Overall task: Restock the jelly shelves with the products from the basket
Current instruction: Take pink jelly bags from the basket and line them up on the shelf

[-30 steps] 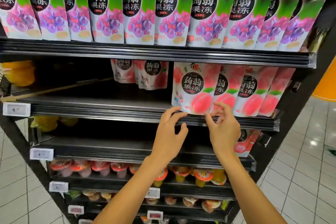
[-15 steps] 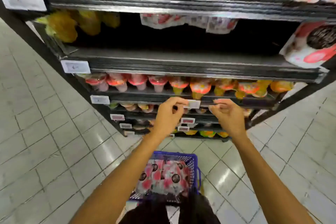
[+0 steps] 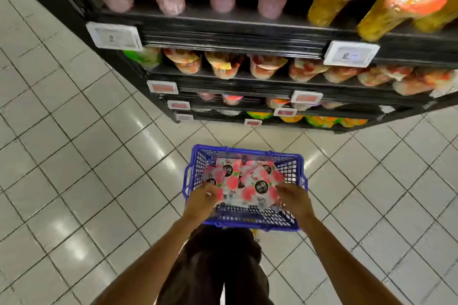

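Fingers [image 3: 210, 192] of my left hand [image 3: 199, 203] and right hand [image 3: 295, 199] curl onto opposite edges of the peach jelly pouches [image 3: 247, 186] — the pile lies in the blue basket [image 3: 247, 150] on the tiled floor [image 3: 74, 156]. Just beyond it stand the jelly shelves [image 3: 235, 37].

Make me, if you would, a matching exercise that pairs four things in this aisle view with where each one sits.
Things:
1. blue basket
2. peach pouches
3. price tag marked 2
4. yellow cups

Places:
A. clipped on a shelf edge
B. standing on the uppermost shelf in view, right side
C. on the tiled floor
D. inside the basket

Pairs: 1-C, 2-D, 3-A, 4-B
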{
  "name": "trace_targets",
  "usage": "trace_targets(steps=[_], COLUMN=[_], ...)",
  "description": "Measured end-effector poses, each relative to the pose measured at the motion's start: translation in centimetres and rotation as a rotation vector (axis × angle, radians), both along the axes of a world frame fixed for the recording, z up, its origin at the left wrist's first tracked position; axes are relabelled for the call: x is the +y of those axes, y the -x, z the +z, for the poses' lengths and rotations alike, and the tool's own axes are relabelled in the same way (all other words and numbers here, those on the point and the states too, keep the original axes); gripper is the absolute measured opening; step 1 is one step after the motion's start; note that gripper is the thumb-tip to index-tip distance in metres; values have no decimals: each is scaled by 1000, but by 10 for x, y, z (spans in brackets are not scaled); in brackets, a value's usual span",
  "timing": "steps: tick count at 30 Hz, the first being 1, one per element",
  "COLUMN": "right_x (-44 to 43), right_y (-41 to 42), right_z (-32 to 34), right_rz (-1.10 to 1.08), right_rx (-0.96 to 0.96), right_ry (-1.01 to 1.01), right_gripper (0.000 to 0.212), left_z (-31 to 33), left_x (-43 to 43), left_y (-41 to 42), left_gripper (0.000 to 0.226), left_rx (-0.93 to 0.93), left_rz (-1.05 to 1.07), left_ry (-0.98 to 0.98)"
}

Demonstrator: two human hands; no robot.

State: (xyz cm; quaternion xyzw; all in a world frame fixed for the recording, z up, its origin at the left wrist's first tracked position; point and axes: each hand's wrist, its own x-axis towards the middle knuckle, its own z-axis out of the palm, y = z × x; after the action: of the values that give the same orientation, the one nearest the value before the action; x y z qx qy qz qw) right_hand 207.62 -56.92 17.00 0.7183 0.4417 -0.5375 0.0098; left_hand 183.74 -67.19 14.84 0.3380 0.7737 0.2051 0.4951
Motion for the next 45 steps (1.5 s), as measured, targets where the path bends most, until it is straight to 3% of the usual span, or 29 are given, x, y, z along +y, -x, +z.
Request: trace_targets(steps=[8, 13, 16, 18, 21, 24, 28, 30, 33, 37, 41, 43, 45], right_x=[-24, -27, -23, -20, -19, -28, -37, -36, -37, -39, -47, -48, -47], right_y=[-18, -32, -35, -33, -33, -29, -34, -38, -40, -37, -38, -37, -35], right_z=[-156, -258, -311, -340, -376, -393, -401, -401, -395, -384, -371, -346, -312], right_rz=[229, 171, 236, 265, 296, 203, 264, 188, 117, -4, -127, -201, -287], right_rx=[-257, -211, -322, -383, -461, -539, -623, -549, -441, -349, -227, -170, -70], right_ry=[123, 183, 102, 79, 88, 129, 110, 121, 105, 205, 174, 150, 92], right_gripper=[21, 34, 40, 39, 63, 99, 122, 109, 57, 51, 47, 38, 38], left_z=[-162, -254, -302, -333, -363, -383, -387, -383, -378, -375, -359, -340, -306], left_x=[-29, -35, -30, -27, -19, -15, -6, -3, -3, -12, -18, -13, -6], left_y=[1, -7, -13, -14, -21, -27, -26, -23, -29, -42, -49, -52, -52], left_gripper=[14, 23, 20, 31, 51, 73, 91, 95, 103, 97, 94, 90, 84], left_rx=[94, 97, 90, 114, 47, 145, 226, 187, 159, 59, 15, -1, -163], left_rz=[-53, 21, 42, 42, 161, 231, 250, 245, 248, 290, 172, 110, 157], left_ry=[261, 289, 305, 345, 409, 496, 562, 607, 644, 682, 708, 610, 496])
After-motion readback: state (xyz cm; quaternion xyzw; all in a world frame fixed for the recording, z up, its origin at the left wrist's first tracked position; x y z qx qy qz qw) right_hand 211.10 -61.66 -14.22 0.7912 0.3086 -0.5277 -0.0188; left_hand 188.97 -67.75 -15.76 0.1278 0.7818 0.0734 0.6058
